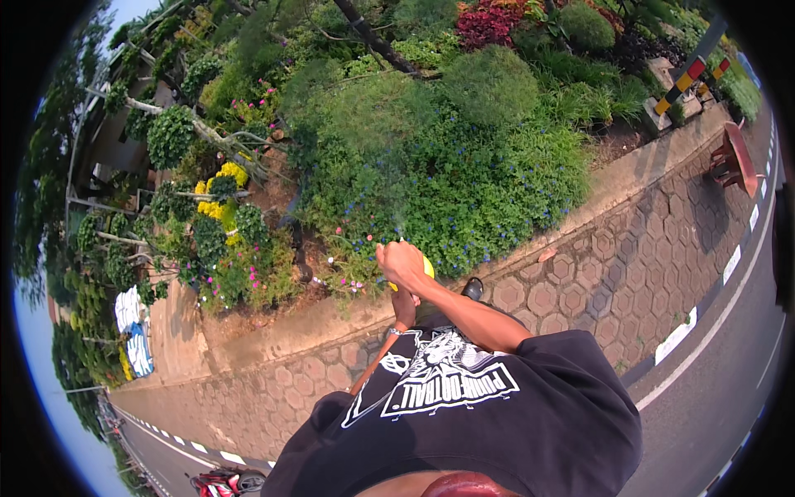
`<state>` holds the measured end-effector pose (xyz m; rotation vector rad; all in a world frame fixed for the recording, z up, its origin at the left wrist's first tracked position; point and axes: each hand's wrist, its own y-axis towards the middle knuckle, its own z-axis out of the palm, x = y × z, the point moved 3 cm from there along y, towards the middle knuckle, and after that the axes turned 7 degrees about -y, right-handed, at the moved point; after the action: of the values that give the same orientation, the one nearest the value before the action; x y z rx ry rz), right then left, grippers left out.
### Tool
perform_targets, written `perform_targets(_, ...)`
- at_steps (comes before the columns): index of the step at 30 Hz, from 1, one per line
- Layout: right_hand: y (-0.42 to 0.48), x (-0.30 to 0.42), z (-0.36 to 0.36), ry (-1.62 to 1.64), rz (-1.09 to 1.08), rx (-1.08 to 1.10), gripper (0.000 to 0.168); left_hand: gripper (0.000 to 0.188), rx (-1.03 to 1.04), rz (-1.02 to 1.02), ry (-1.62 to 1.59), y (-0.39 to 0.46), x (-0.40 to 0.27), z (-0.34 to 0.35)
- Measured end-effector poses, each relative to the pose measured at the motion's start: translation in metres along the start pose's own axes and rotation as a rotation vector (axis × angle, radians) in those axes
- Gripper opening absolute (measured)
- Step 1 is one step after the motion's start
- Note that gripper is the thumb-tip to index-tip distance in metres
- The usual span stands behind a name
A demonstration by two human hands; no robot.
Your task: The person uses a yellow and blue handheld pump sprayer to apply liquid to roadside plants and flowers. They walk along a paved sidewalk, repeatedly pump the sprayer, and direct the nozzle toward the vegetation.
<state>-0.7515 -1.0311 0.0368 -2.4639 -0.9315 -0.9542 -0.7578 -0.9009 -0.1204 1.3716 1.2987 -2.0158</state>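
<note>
Both hands meet in front of my waist around a yellow spray bottle (428,267), mostly hidden behind the hands. My right hand (402,264) is closed over its upper part, with a small nozzle tip (401,239) showing just beyond the knuckles. A faint mist rises from the nozzle towards the plants. Lower down, my left hand (405,304) grips the bottle from beneath, partly covered by the right wrist; a bracelet (395,332) circles the left wrist. Past the hands spreads a dense green bed of low plants with small blue flowers (447,186).
A concrete kerb (298,323) borders the bed beside hexagonal paving (546,292). Trimmed trees (171,136) and pink flowers (251,273) stand left. At right are a wheelbarrow (733,161), a striped post (680,86) and the road (702,416). A red motorcycle (223,481) is at lower left.
</note>
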Motion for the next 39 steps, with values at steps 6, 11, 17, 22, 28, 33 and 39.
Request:
perform_targets(6, -0.001, 0.044, -0.055, 0.025, -0.016, 0.021, 0.050, 0.060, -0.078, -0.020, -0.134, 0.016, 0.030, -0.018)
perform_targets(11, -0.006, -0.002, 0.005, 0.029, 0.099, -0.036, 0.054, 0.059, 0.011, 0.335, 0.263, -0.008, 0.018, -0.007)
perform_targets(17, -0.011, -0.023, 0.044, -0.031, 0.103, 0.012, 0.051, 0.058, -0.019, -0.029, 0.002, -0.010, 0.019, -0.010)
perform_targets(22, -0.004, -0.012, 0.027, -0.033, 0.035, 0.051, 0.050, 0.058, 0.006, -0.153, -0.089, -0.003, 0.006, -0.014)
perform_targets(28, -0.004, 0.052, -0.068, 0.021, -0.016, 0.141, 0.050, 0.057, -0.069, -0.098, -0.019, -0.011, -0.008, -0.003)
perform_targets(33, -0.010, -0.011, -0.027, 0.000, 0.188, -0.011, 0.053, 0.067, 0.013, -0.040, 0.217, -0.015, -0.006, 0.007)
perform_targets(39, -0.012, -0.057, 0.024, -0.083, 0.285, -0.034, 0.052, 0.071, -0.021, -0.107, 0.311, -0.004, 0.010, -0.001)
